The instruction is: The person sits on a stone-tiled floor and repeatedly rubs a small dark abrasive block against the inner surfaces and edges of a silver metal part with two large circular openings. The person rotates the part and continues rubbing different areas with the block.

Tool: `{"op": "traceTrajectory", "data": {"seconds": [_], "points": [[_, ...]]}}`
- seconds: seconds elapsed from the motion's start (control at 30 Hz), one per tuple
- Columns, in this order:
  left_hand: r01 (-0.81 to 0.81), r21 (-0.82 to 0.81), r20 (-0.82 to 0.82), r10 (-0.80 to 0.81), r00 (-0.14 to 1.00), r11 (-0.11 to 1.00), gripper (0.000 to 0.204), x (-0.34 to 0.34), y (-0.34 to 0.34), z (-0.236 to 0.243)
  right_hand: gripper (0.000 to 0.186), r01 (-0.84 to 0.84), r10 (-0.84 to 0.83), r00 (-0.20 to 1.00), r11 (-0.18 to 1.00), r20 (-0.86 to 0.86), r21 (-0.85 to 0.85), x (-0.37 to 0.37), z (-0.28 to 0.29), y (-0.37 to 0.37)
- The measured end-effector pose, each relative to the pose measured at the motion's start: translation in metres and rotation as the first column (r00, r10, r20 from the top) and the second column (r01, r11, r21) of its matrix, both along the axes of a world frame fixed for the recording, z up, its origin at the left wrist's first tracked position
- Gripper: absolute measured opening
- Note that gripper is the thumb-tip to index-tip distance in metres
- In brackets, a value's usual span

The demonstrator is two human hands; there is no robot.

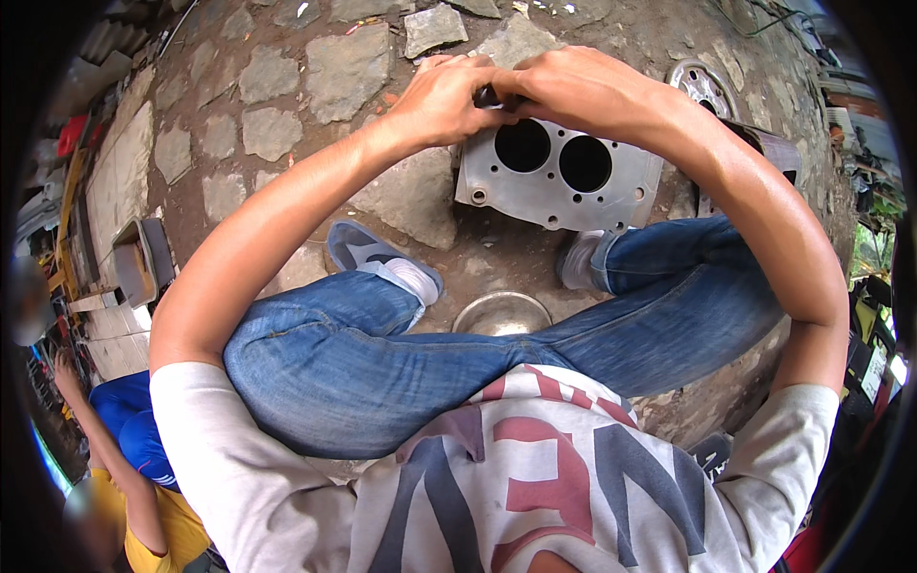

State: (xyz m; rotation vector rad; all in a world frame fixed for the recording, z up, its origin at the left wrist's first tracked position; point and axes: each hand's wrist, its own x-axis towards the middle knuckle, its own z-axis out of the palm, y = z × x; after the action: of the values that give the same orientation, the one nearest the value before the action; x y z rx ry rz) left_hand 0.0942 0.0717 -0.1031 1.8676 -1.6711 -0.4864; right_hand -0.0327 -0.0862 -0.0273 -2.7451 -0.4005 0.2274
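Note:
My left hand (449, 100) and my right hand (554, 81) meet above the upper left edge of a grey metal engine block (616, 181). Both hands are closed, fingers bent around a small dark object (485, 96) that is mostly hidden, so I cannot make out what it is. The block's face shows two large dark bores and several small holes. My right hand covers part of its far edge.
A metal bowl (501, 310) lies between my legs. Behind my right forearm are a round metal plate (690, 74) and another metal part (774, 153). A grey tray (143, 263) is at left. A person in yellow (153, 525) sits at lower left. Stone paving (272, 76) surrounds me.

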Motion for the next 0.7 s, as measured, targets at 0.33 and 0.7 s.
{"op": "traceTrajectory", "data": {"seconds": [0.33,0.7], "points": [[-0.017,-0.016,0.041,0.018,0.999,1.000,0.035,-0.001,-0.005,0.001,0.031,0.097,-0.111,0.991,0.982,-0.077,-0.161,0.000,0.010,0.012],[-0.013,0.047,0.047,0.011,0.999,0.999,0.031,-0.003,-0.001,0.008,0.028,0.014,-0.009,0.996,0.998,0.084,-0.053,-0.001,0.005,0.004]]}}
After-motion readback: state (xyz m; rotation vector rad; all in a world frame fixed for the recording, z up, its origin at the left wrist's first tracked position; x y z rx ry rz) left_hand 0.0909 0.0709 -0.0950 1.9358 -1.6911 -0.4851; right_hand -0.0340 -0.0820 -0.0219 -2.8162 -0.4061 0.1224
